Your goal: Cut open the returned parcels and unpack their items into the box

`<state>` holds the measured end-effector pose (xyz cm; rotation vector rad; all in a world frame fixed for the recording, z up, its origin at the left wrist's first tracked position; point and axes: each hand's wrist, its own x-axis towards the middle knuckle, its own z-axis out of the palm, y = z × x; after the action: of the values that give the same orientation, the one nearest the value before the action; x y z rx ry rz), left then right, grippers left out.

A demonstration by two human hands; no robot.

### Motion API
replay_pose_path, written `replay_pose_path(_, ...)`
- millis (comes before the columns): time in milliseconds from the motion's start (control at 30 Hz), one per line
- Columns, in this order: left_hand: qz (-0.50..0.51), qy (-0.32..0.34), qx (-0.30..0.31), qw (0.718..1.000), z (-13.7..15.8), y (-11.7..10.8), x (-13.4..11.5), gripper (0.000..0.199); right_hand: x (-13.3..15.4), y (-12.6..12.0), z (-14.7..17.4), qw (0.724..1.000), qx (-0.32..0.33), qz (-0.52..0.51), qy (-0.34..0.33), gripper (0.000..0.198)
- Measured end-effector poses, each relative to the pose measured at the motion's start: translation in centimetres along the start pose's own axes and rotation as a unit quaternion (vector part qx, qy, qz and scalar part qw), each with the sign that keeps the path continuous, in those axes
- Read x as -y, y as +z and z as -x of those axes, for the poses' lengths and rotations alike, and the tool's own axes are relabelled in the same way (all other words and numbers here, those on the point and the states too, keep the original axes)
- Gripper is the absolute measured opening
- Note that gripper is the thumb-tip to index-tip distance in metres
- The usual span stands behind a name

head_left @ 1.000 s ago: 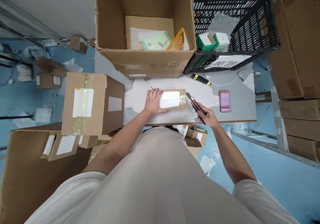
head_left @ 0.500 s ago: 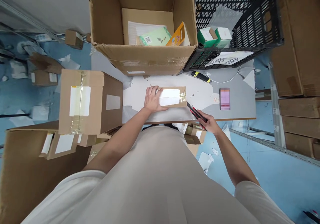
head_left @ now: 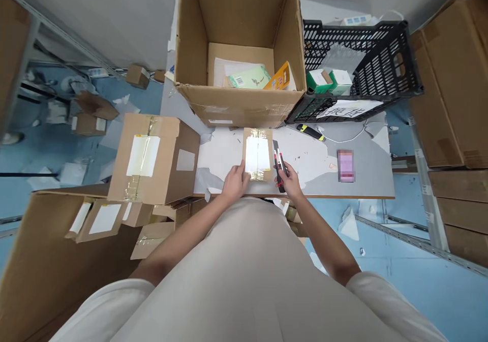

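A small cardboard box (head_left: 257, 154) lies on the worktable with its long side pointing away from me. Clear tape runs over both its ends, and a white label covers the middle. My left hand (head_left: 234, 183) holds the box at its near left corner, the fingers along its left side. In my right hand (head_left: 291, 180) is a utility knife (head_left: 279, 166), black and red, gripped by the handle. Its blade end points away from me, just beside the right side of the box.
Beyond the table's middle stands a large open carton (head_left: 240, 103) holding packets. To its right is a black plastic crate (head_left: 396, 85) with green-white boxes. A yellow-black cutter (head_left: 310, 131) and a pink-screened phone (head_left: 346, 166) lie rightward. A taped carton (head_left: 183, 184) stands left.
The small box has turned from lying crosswise to lengthwise. My left hand has moved to its near corner. My right hand has brought the knife left and turned it more upright in view.
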<state>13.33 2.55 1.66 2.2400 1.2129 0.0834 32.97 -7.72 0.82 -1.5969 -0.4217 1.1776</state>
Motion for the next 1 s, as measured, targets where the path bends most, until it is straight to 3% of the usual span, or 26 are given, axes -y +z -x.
replay_pose_path(133, 0.059, 0.014, -0.012, 0.998, 2.2, 1.2, 0.5, 0.053, -0.3, 0.5, 0.1, 1.0, -0.002, -0.002, -0.021, 0.064)
replay_pose_path(267, 0.07, 0.036, -0.044, 0.996, 1.5, 1.0, 1.1, 0.051, -0.8, -0.2, 1.0, 0.999, -0.009, 0.012, -0.031, 0.063)
replay_pose_path(367, 0.064, 0.047, -0.064, 0.995, -1.5, -0.1, 1.7, 0.05, -1.2, -0.3, 2.3, 0.999, -0.035, 0.009, -0.02, 0.053)
replay_pose_path(500, 0.08, 0.059, -0.084, 0.992, -8.0, -2.0, 2.3, 0.065, -1.8, -0.1, 4.6, 0.995, -0.05, -0.065, 0.058, 0.043)
replay_pose_path(600, 0.094, 0.068, -0.047, 0.992, -12.1, -2.7, 2.6, 0.067, -2.0, 0.5, 5.7, 0.983, -0.035, -0.129, 0.123, 0.047)
replay_pose_path(667, 0.1, 0.064, -0.021, 0.993, -13.3, -2.9, 2.7, 0.06, -1.9, 0.9, 5.7, 0.979, -0.032, -0.154, 0.132, 0.049)
replay_pose_path(800, 0.088, -0.016, -0.049, 0.995, -11.2, -3.0, 3.2, 0.049, -1.5, 0.7, 4.0, 0.984, -0.066, -0.149, 0.068, 0.05)
replay_pose_path(900, 0.045, -0.105, -0.078, 0.99, -7.1, -2.9, 3.7, 0.045, -0.9, -0.3, 1.4, 0.989, -0.087, -0.113, 0.032, 0.051)
replay_pose_path(1000, 0.025, -0.156, -0.059, 0.986, -2.7, -2.5, 4.1, 0.039, 0.1, -1.2, -1.6, 0.994, -0.089, -0.07, -0.004, 0.051)
